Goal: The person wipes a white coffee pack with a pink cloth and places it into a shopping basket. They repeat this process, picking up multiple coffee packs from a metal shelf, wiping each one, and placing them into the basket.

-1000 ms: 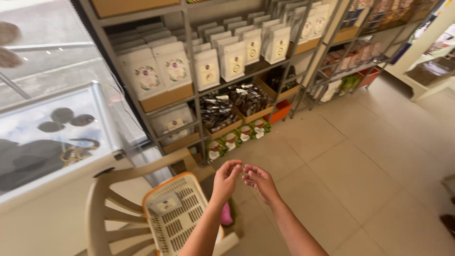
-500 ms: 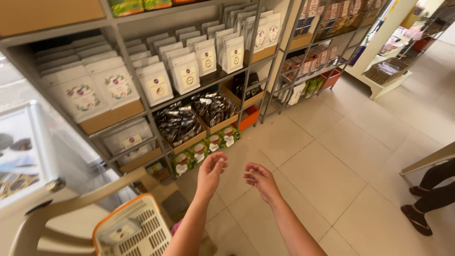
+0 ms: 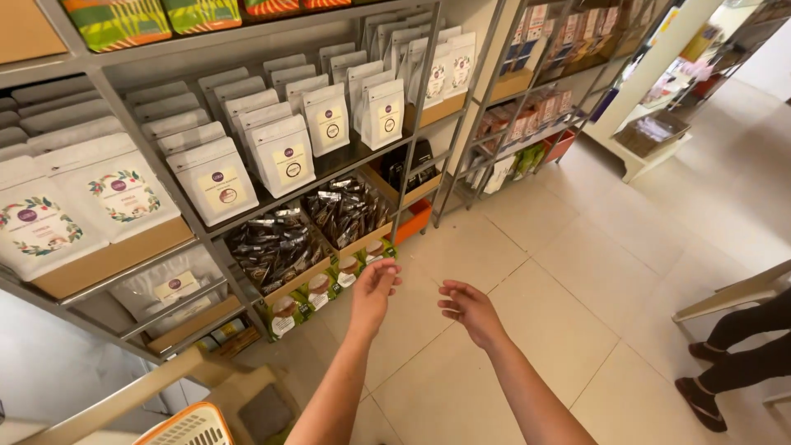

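L hand (image 3: 375, 290) & R hand (image 3: 470, 309) both empty, fingers loosely spread, over tiled floor (image 3: 577, 272). Nearest: green packs (image 3: 317, 288) on low shelf, just beyond L hand. Basket (image 3: 188, 428) bottom left; another person's legs (image 3: 741, 363) at right.

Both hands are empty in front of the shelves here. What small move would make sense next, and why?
Probably a short reach forward with the left hand to the green packets on the low shelf: they lie nearest it, while the right hand hovers open over the floor tiles.

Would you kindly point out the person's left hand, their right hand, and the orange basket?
left hand (image 3: 375, 290), head view, on the back of the hand.
right hand (image 3: 471, 309), head view, on the back of the hand.
orange basket (image 3: 191, 426), head view, on its rim.
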